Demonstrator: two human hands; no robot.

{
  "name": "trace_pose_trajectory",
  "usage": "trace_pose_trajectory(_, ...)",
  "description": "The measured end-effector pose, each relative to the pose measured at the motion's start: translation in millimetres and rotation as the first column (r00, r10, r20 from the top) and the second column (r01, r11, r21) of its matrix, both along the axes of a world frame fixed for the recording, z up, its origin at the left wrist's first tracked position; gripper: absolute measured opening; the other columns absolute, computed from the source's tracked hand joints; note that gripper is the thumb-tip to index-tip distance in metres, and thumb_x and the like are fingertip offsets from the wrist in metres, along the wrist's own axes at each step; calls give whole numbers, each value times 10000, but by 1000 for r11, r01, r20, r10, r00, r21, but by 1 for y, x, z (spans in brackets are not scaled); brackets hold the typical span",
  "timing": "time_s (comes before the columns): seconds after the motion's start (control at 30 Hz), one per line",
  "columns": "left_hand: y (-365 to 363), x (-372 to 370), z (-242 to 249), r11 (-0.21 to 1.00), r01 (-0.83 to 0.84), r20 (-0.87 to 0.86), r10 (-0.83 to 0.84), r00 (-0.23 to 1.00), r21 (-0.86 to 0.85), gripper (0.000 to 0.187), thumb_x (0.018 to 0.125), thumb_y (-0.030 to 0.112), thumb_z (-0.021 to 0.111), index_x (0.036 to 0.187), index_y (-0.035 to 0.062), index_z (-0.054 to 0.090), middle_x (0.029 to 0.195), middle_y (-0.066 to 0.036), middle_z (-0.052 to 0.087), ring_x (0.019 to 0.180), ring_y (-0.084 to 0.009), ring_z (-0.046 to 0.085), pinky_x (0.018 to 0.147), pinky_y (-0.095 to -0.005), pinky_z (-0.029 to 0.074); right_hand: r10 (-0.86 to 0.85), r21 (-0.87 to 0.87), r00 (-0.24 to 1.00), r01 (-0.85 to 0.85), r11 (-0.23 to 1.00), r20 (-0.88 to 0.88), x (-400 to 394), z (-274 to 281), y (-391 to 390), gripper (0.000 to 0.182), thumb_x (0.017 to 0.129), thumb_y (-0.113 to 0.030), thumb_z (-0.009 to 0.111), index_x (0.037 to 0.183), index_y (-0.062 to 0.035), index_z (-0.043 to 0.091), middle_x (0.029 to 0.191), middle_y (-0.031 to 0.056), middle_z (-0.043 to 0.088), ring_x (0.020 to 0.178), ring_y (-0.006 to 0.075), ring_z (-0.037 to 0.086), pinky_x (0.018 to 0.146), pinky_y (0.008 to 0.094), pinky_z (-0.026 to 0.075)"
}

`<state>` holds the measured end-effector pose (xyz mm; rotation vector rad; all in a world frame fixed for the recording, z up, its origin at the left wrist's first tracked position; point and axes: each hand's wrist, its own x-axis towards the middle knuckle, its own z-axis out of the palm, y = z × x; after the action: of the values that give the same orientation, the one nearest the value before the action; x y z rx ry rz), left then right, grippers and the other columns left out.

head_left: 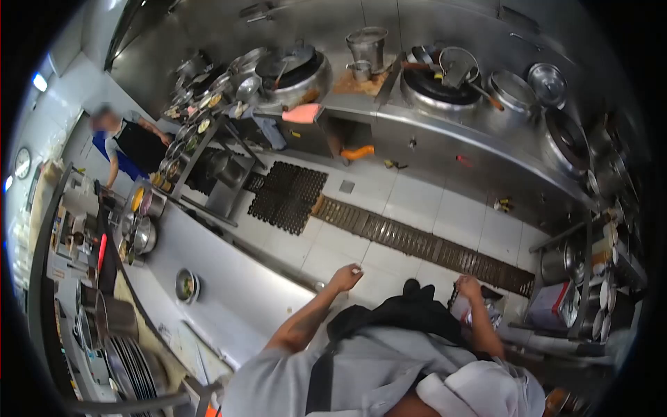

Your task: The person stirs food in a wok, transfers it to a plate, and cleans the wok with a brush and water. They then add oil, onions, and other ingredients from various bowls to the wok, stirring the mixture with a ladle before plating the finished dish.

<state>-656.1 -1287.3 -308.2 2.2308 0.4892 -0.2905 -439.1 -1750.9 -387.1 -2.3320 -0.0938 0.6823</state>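
My left hand (347, 277) hangs in front of my body over the white tiled floor, beside the edge of the steel counter (236, 285). Its fingers are curled, and whether they hold anything is too small to tell. On the other side of my dark apron (399, 316), my right hand (469, 287) is held low with bent fingers, near the drain grate (431, 247). No object shows clearly in it. A small bowl with green food (186, 285) stands on the counter to the left, apart from both hands.
Woks (441, 90) and pots (513, 90) line the stove range across the aisle. A black rubber mat (286, 197) lies on the floor. Another person (135, 142) stands at the far left. Stacked plates (132, 368) sit on the lower left shelf; a rack (587, 264) stands right.
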Motion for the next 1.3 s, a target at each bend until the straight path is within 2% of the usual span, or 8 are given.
trace_pose_trajectory(0.17,56,-11,27,858,-501,-3,504,864,113,306,928,312,625,1039,38,704,731,-167,706,683,-243,703,659,-351,536,557,-281,692,-482,830,460,307,79,147,281,894,-248,499,907,-47,695,924,208,690,878,439,634,803,492,508)
trace_pose_trajectory(0.43,189,-16,38,514,-857,101,852,514,22,563,920,550,552,936,15,726,677,-182,659,697,-308,667,708,-403,513,336,44,884,-369,929,326,353,219,453,436,888,-316,621,1226,-41,633,1118,177,693,1018,337,664,911,405,511)
trace_pose_trajectory(0.63,414,25,12,668,-644,146,728,670,-372,641,1060,483,241,1269,1,608,827,-164,691,694,-181,649,579,-280,479,719,-284,442,-708,647,537,306,6,477,362,846,-333,604,989,-17,708,951,206,708,806,350,688,762,431,548)
trace_pose_trajectory(0.7,495,70,19,745,-558,151,639,755,-366,621,1056,482,273,1259,10,621,964,-116,700,732,-165,640,600,-247,449,452,-358,822,-561,746,-345,244,80,469,276,838,-200,578,907,29,716,917,217,704,700,332,696,671,434,564)
trace_pose_trajectory(0.8,589,160,52,923,-310,363,377,852,-229,453,923,155,690,1338,21,568,867,-20,647,702,-60,502,616,-237,435,296,-520,792,-584,624,-534,187,77,418,297,817,-240,608,975,-28,743,1110,165,699,1028,316,675,841,424,543)
trace_pose_trajectory(1.17,759,580,158,499,-301,323,43,945,813,1080,849,480,701,1455,-182,101,1251,-454,485,1206,-491,524,946,-479,489,-661,-427,649,512,745,-376,81,41,527,273,849,-132,444,845,15,674,818,133,692,686,224,696,566,414,560)
trace_pose_trajectory(1.23,817,624,119,921,-306,243,249,938,239,687,851,357,700,1155,-137,332,926,-287,583,824,-414,600,692,-459,501,-612,-423,640,447,789,-465,113,-13,593,243,865,-141,491,877,6,685,862,134,712,727,234,704,584,431,571)
trace_pose_trajectory(1.3,846,652,81,730,-440,-49,490,871,-524,197,880,172,602,772,45,498,592,-57,507,414,-166,479,342,-290,365,-41,-539,979,-74,839,-198,157,-67,640,209,846,-197,578,880,-52,725,901,140,724,793,284,707,657,431,580)
